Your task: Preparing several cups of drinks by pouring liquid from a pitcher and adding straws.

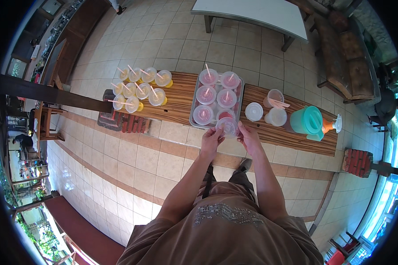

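Between both hands is a clear plastic lid (227, 127), held by its rim at the near edge of a metal tray (193, 106). My left hand (211, 140) is closed on its left side, and my right hand (249, 138) pinches its right side. Just beyond the lid, partly hidden by it, a cup of pink drink (225, 113) stands in the tray's near right corner. Several other lidded cups of pink drink (203, 114) fill the tray, most with pale pink straws (207, 69).
Left on the striped wooden bench (181, 92) stand several lidded cups of yellow drink (156, 96) with straws. To the right are a stack of white lids (254, 111), clear cups (276, 117), loose straws (279, 104), a teal pitcher (311, 120) and an orange spray bottle (328, 125).
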Tool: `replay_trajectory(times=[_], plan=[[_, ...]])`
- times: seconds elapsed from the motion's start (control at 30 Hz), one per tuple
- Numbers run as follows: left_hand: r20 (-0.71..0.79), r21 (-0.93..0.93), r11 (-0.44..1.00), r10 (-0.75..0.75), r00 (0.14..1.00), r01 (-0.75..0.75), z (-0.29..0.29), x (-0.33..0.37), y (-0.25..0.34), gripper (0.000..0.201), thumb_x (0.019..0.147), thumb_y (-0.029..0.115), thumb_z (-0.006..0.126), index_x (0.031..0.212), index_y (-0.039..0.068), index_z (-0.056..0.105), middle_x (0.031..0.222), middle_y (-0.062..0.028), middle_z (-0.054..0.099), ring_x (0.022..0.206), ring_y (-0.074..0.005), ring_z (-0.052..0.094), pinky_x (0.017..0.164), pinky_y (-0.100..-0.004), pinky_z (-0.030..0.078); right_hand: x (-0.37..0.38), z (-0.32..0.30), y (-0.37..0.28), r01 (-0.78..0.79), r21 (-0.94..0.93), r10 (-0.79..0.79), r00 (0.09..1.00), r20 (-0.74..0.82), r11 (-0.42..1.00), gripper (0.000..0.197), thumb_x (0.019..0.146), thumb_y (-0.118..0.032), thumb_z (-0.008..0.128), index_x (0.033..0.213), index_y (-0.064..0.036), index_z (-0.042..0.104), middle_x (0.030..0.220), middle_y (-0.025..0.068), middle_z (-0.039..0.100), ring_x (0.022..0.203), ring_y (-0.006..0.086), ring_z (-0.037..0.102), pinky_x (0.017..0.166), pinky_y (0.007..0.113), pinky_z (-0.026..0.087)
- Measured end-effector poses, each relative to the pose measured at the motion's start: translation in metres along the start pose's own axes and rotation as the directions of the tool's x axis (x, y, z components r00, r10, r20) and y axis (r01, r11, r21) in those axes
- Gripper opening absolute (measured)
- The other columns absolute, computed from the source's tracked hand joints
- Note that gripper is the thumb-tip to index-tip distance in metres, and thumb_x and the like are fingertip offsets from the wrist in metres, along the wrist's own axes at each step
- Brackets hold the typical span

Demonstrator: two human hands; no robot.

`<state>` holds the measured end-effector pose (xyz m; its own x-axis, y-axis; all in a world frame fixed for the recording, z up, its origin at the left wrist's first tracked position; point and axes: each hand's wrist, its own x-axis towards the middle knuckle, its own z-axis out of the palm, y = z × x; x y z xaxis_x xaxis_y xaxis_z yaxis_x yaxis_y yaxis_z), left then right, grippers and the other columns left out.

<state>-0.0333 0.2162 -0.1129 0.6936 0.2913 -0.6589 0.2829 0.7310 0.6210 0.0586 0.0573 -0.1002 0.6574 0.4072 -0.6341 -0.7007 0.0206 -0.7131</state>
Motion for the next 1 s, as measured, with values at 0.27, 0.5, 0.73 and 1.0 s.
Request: replay_trajectory(times=[0.27, 0.5, 0.73, 1.0], plan=[[0.122, -0.151, 0.985, -0.066, 0.99, 0.084, -0.005, -0.002, -0.005, 0.018, 0.102, 0.026, 0.069, 0.112, 0.011, 0.066, 0.101, 0.0027, 0.067, 0.089, -0.0068, 0.063, 0.081, -0.0229, 0.054, -0.005, 0.009, 0.0, -0.045, 0.168, 0.06, 0.995, -0.084, 0.985, 0.046, 0.1, -0.055, 0.063, 0.092, -0.01, 0.067, 0.083, -0.0026, 0.064, 0.071, 0.0091, 0.057, 0.063, 0.025, 0.048], [-0.014, 0.129, 0.991, 0.046, 0.999, -0.044, 0.01, 0.005, -0.001, 0.034, 0.103, 0.031, 0.067, 0.123, 0.005, 0.063, 0.111, -0.0016, 0.067, 0.097, -0.0105, 0.065, 0.084, -0.0264, 0.057, 0.015, -0.007, 0.02, 0.134, 0.017, -0.133, 0.99, -0.049, 0.991, 0.032, 0.104, -0.04, 0.065, 0.106, -0.0078, 0.069, 0.088, -0.0016, 0.066, 0.076, 0.008, 0.06, 0.072, 0.023, 0.051], [-0.14, 0.542, 0.824, 0.284, 0.948, -0.167, 0.019, 0.002, -0.008, 0.052, 0.097, 0.037, 0.073, 0.126, -0.004, 0.06, 0.106, -0.0124, 0.067, 0.095, -0.0196, 0.068, 0.079, -0.0304, 0.059, 0.051, -0.03, 0.018, 0.235, -0.151, -0.252, 0.962, -0.104, 0.96, 0.027, 0.105, -0.032, 0.065, 0.098, -0.0065, 0.07, 0.081, -0.0029, 0.063, 0.071, 0.0071, 0.056, 0.068, 0.023, 0.049], [-0.02, 0.748, 0.531, 0.619, 0.785, -0.399, 0.005, 0.026, -0.038, 0.057, 0.098, 0.026, 0.071, 0.138, -0.008, 0.05, 0.118, -0.0209, 0.064, 0.09, -0.0283, 0.071, 0.08, -0.0374, 0.059, 0.07, -0.005, 0.017, 0.14, -0.314, -0.212, 0.955, -0.208, 0.939, 0.03, 0.105, -0.03, 0.064, 0.114, -0.0031, 0.073, 0.081, -0.0016, 0.063, 0.07, 0.0072, 0.058, 0.063, 0.025, 0.053]])
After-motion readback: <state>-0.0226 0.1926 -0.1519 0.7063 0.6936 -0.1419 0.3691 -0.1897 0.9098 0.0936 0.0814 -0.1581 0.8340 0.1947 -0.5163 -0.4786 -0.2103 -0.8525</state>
